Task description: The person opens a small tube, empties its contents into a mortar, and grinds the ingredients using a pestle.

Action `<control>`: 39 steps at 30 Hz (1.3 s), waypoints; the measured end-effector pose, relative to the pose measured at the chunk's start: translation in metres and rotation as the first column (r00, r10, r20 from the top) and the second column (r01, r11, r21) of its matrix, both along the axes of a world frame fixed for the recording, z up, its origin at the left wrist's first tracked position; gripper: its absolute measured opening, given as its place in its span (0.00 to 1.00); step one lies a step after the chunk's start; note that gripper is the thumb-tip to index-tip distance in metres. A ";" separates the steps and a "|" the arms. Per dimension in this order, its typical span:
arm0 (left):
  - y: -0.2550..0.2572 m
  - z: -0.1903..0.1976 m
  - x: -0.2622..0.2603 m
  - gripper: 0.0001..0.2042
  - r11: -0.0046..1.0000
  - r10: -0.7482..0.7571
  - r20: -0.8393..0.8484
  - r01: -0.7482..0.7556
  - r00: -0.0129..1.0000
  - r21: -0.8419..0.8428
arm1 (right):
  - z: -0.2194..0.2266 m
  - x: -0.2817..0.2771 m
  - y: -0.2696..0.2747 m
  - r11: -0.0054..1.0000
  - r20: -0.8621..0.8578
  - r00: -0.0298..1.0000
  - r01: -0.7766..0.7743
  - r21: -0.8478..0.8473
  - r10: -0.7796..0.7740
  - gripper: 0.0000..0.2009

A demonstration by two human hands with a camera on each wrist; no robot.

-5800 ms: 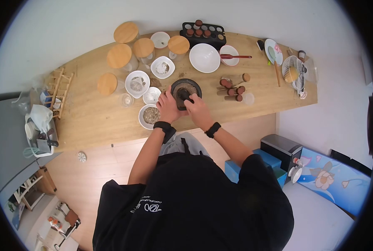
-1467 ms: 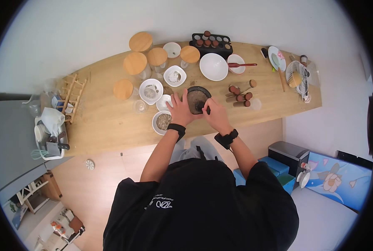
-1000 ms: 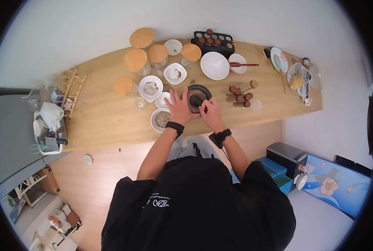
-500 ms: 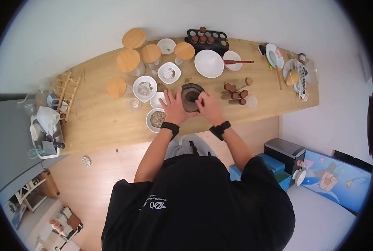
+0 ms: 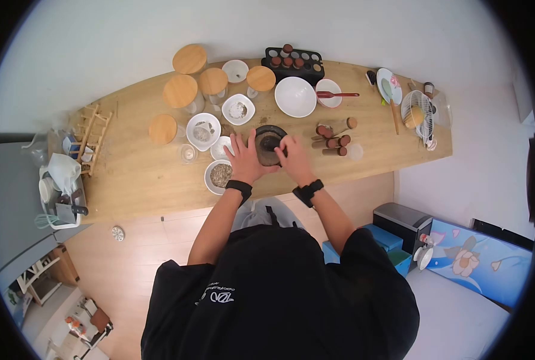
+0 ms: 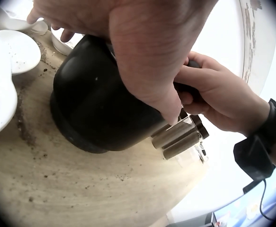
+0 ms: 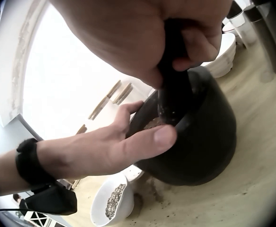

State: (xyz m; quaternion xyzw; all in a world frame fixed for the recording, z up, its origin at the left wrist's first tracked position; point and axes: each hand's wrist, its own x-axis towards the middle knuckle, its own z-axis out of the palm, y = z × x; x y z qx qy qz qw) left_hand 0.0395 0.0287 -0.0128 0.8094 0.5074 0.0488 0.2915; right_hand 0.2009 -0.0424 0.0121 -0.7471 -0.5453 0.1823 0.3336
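Note:
A black mortar [image 6: 95, 94] stands near the table's front edge, brown ground powder inside. My left hand [image 5: 246, 163] rests on its left side with fingers spread straight and the thumb [image 7: 152, 142] laid along the near rim. My right hand [image 5: 296, 162] grips a dark pestle [image 7: 175, 94], fingers curled round its upper part; its lower end is down inside the mortar, partly hidden by the wall. Left of the mortar stand a white bowl of coarse speckled flakes [image 5: 221, 174] and a small white bowl [image 5: 221, 147].
On the wooden table [image 5: 141, 192], wooden-lidded jars [image 5: 182, 90] and white bowls stand behind and left. Spice tubes with brown caps [image 5: 333, 142] lie to the right. A black rack [image 5: 303, 73], large white bowl [image 5: 295, 97] and red-handled utensil [image 5: 339, 95] are at the back.
My right hand has moved the pestle about inside the mortar, its end shifting from the near right toward the middle and back. My left hand has stayed at the rim; the head view has shifted slightly.

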 end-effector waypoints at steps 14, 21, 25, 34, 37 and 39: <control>-0.002 -0.001 0.001 0.69 1.000 0.021 0.015 -0.021 1.000 -0.009 | 0.022 -0.031 -0.014 0.998 0.251 0.966 0.059 0.007 -0.059 0.09; -0.005 -0.003 -0.002 0.69 1.000 0.006 -0.001 -0.006 1.000 -0.020 | -0.004 -0.026 -0.018 0.995 -0.007 0.998 0.070 0.076 -0.070 0.09; -0.003 -0.003 -0.002 0.69 0.999 0.018 0.037 -0.016 0.999 -0.038 | -0.005 -0.022 -0.012 0.999 0.056 0.998 -0.020 0.028 0.018 0.08; -0.002 -0.006 -0.002 0.70 1.000 0.014 0.055 -0.012 0.998 -0.025 | 0.000 -0.009 -0.008 0.998 -0.002 0.998 -0.062 0.021 0.062 0.10; -0.002 -0.006 -0.003 0.70 1.000 0.010 0.054 -0.009 0.998 -0.027 | -0.002 0.007 -0.004 0.992 -0.042 0.991 -0.126 0.003 0.126 0.10; -0.003 -0.004 -0.005 0.70 0.999 0.003 0.042 -0.002 0.999 -0.037 | -0.009 0.011 -0.007 0.987 -0.072 0.986 -0.155 -0.039 0.152 0.10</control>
